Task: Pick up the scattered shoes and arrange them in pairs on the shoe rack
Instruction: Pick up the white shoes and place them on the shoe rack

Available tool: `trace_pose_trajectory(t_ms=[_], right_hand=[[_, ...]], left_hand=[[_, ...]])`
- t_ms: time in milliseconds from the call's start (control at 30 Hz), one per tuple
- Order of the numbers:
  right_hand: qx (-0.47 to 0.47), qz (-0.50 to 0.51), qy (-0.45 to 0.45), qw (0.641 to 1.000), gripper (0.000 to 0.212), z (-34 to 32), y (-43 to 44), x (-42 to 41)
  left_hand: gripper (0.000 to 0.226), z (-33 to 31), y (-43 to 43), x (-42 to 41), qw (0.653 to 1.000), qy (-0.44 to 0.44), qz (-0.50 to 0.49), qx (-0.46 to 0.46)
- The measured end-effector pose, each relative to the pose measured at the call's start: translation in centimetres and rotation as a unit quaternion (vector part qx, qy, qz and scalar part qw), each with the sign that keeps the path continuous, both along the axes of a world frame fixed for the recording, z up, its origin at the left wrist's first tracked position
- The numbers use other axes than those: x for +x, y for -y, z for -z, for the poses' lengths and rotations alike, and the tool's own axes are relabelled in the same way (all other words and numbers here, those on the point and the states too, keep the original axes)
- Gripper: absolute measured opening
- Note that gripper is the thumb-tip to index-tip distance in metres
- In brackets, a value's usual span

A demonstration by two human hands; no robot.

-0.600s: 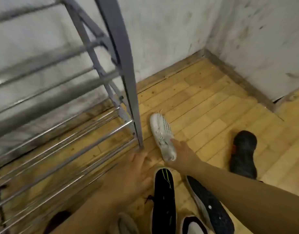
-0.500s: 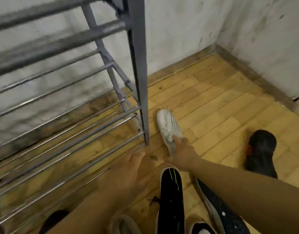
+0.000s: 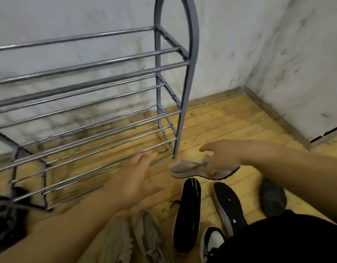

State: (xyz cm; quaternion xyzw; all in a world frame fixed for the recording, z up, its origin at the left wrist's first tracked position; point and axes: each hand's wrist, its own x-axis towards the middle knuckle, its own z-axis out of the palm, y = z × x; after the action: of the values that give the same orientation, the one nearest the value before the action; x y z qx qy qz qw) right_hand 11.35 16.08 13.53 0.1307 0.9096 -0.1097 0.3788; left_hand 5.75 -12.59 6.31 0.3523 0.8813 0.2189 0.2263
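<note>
- The rack [image 3: 157,63] stands beyond the left hand [image 3: 137,179].
- Left hand is flat and relaxed, fingers spread, near the lowest bars.
- Right hand [image 3: 220,156] grips a white shoe [image 3: 186,168] above the floor.
- A black shoe [image 3: 188,209] lies below the right hand.

A grey metal shoe rack [image 3: 190,82] stands on a wooden floor [image 3: 230,122] against a stained white wall. Just right of the rack's front foot, the person's right grip [image 3: 220,154] holds a pale, worn shoe [image 3: 186,168] with its toe towards the rack, while the left grip [image 3: 137,179] hovers flat, fingers spread, before the lowest rails. In front of the rack lie a black shoe with a green stripe [image 3: 188,213], a shoe showing its dark sole [image 3: 228,204], a dark grey shoe [image 3: 272,196], two grey shoes [image 3: 148,236] and a black-and-white shoe [image 3: 211,242].
</note>
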Motion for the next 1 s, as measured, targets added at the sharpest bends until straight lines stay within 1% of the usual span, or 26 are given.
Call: trace_pose_trajectory(t_ms=[33,133,167,200,300,333,400,467,533,600,667,733,833,1000], right_hand=[[-0.021,-0.03,-0.004,0.999,0.088,-2.6,1.4,0.6],[-0.128,-0.093,-0.038,0.987,0.087,-9.1,6.2,2.3],[-0.166,-0.105,-0.06,0.979,0.084,-10.6,7.7,2.5],[-0.199,-0.107,-0.083,0.971,0.083,-11.9,9.2,2.7],[-0.284,-0.099,-0.168,0.939,0.086,-14.1,13.0,3.0],[-0.314,-0.097,-0.188,0.926,0.084,-14.5,14.2,3.1],[-0.353,-0.097,-0.221,0.904,0.077,-14.2,16.3,3.7],[-0.365,-0.101,-0.262,0.888,0.069,-13.1,18.3,4.4],[-0.371,-0.098,-0.288,0.877,0.061,-11.6,20.0,4.9],[-0.37,-0.094,-0.292,0.877,0.057,-10.4,21.2,5.2],[-0.38,-0.076,-0.294,0.874,0.057,-9.9,21.7,5.2],[-0.393,-0.065,-0.295,0.869,0.054,-9.8,22.0,5.0],[-0.386,-0.075,-0.305,0.867,0.054,-9.6,22.8,4.9],[-0.388,-0.062,-0.363,0.845,0.057,-9.7,24.1,4.9]], left_hand=[[0.101,-2.0,0.8,0.3,1.0,-0.014,0.014,0.004],[0.105,-8.2,4.0,0.8,0.996,-0.056,0.063,-0.018],[0.102,-9.9,5.3,1.0,0.996,-0.051,0.069,-0.022],[0.097,-11.5,6.9,1.3,0.997,-0.027,0.064,-0.023],[0.083,-15.5,12.5,2.5,0.999,0.052,0.002,-0.01],[0.083,-16.3,14.5,3.0,0.998,0.064,-0.013,-0.012],[0.093,-16.8,18.0,4.2,0.997,0.064,-0.026,-0.018],[0.096,-16.5,20.6,6.0,0.996,0.07,-0.048,-0.019],[0.092,-16.2,22.3,7.4,0.994,0.074,-0.071,-0.021],[0.086,-16.7,23.2,7.7,0.995,0.035,-0.08,-0.049],[0.082,-17.8,23.7,7.5,0.993,-0.014,-0.098,-0.066],[0.078,-18.4,24.1,7.4,0.991,-0.042,-0.109,-0.067],[0.08,-18.6,24.8,7.6,0.989,-0.054,-0.112,-0.078],[0.081,-18.8,25.8,7.4,0.989,-0.051,-0.13,-0.043]])
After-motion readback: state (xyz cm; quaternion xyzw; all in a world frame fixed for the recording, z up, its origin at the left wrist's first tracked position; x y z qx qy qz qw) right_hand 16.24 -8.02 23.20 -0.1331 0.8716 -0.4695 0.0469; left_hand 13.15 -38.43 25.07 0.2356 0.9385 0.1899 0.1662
